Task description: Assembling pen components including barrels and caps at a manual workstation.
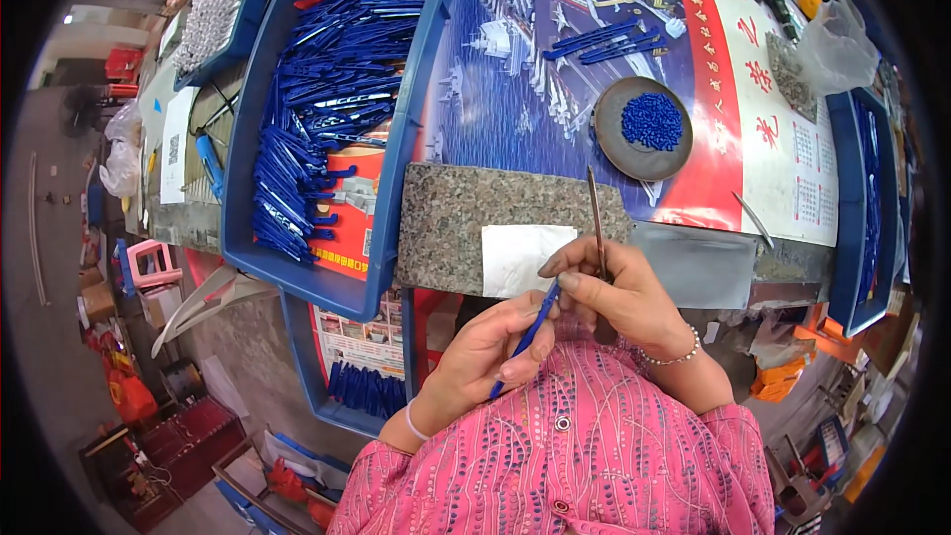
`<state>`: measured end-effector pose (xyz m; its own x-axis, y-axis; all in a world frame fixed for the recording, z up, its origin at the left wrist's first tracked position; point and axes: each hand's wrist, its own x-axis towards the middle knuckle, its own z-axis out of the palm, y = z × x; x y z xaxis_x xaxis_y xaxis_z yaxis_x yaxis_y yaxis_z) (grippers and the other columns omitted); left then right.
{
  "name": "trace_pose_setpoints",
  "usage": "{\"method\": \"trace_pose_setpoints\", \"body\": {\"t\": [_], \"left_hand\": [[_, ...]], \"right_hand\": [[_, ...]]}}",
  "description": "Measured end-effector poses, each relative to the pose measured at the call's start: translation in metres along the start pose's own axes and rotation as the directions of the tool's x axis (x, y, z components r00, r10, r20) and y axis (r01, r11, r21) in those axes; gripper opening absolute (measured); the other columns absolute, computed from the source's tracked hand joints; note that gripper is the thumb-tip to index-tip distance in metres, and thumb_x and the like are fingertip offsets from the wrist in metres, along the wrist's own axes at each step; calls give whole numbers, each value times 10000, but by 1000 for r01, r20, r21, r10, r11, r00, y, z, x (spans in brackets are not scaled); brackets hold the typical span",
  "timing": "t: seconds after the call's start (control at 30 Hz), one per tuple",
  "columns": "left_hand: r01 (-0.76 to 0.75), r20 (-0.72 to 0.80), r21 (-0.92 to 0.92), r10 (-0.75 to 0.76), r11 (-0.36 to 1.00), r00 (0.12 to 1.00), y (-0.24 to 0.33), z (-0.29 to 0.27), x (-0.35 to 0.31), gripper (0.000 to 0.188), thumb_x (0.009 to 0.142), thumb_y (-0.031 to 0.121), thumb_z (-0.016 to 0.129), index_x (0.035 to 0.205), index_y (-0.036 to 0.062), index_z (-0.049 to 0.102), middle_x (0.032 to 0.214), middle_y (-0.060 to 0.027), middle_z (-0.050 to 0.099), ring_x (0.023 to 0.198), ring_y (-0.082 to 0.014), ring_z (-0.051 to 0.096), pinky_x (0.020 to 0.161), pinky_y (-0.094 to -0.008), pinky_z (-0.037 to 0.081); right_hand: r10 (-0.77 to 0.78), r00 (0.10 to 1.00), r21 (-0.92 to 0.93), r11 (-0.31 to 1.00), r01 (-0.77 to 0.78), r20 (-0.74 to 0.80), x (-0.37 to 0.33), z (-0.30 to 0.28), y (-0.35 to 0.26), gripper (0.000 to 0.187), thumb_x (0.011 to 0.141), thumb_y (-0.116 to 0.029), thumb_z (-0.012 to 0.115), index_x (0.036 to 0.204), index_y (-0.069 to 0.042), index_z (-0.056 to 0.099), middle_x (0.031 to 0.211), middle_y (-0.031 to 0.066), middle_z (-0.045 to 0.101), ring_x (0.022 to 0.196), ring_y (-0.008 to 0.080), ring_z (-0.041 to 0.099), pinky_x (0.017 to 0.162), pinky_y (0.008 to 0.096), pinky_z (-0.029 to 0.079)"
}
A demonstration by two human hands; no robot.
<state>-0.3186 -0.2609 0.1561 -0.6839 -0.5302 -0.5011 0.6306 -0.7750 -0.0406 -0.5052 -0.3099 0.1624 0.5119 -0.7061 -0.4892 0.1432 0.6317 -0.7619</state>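
Note:
My left hand [483,345] is closed around a slim blue plastic piece [541,320], which slants up and to the right in front of my chest. Between the fingers of my right hand [629,299] stands a thin brown pointed tool [596,203], its tip upward. The right thumb and fingertips meet the upper end of the blue piece; what they do there is partly hidden. Just beyond both hands, a folded white cloth or paper [515,256] lies on a speckled stone slab [446,213]. A round dark dish [609,134] behind it holds small blue bits.
At the left, a large blue tray [231,208] is heaped with blue pieces. Several more lie on the poster-covered table [495,139]. Tweezers [755,221] rest at the right, near another blue tray [845,287]. A lower tray [315,401] sits below the table edge.

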Motion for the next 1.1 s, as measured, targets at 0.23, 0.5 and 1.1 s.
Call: {"method": "trace_pose_setpoints", "body": {"t": [0.23, 0.5, 1.1], "left_hand": [[-6, -81, 193, 22, 981, 996, 1, 7, 6, 220, 955, 174, 370, 1085, 14, 446, 722, -102, 550, 423, -105, 402, 402, -199, 337], [-6, -98, 277, 34, 961, 995, 0, 17, 9, 229, 959, 192, 353, 1085, 28, 452, 735, -115, 567, 440, -110, 436, 416, -201, 345], [-138, -93, 696, 279, 704, 956, -11, 25, 2, 201, 926, 108, 432, 1095, 3, 408, 774, -141, 616, 494, -123, 553, 440, -204, 428]], "right_hand": [[-29, 999, 48, 998, 30, -20, 1, -5, 4, 191, 885, -131, 546, 1000, 21, 564, 712, 35, 567, 517, 60, 484, 479, 183, 383], [-44, 998, 44, 998, 46, -53, 0, -9, 5, 175, 876, -144, 564, 963, 8, 570, 701, 26, 569, 519, 53, 494, 461, 174, 387], [-67, 997, 51, 996, 69, -37, -4, -4, 6, 146, 880, -125, 549, 951, 1, 568, 694, 14, 539, 508, 49, 476, 461, 175, 371]]}}
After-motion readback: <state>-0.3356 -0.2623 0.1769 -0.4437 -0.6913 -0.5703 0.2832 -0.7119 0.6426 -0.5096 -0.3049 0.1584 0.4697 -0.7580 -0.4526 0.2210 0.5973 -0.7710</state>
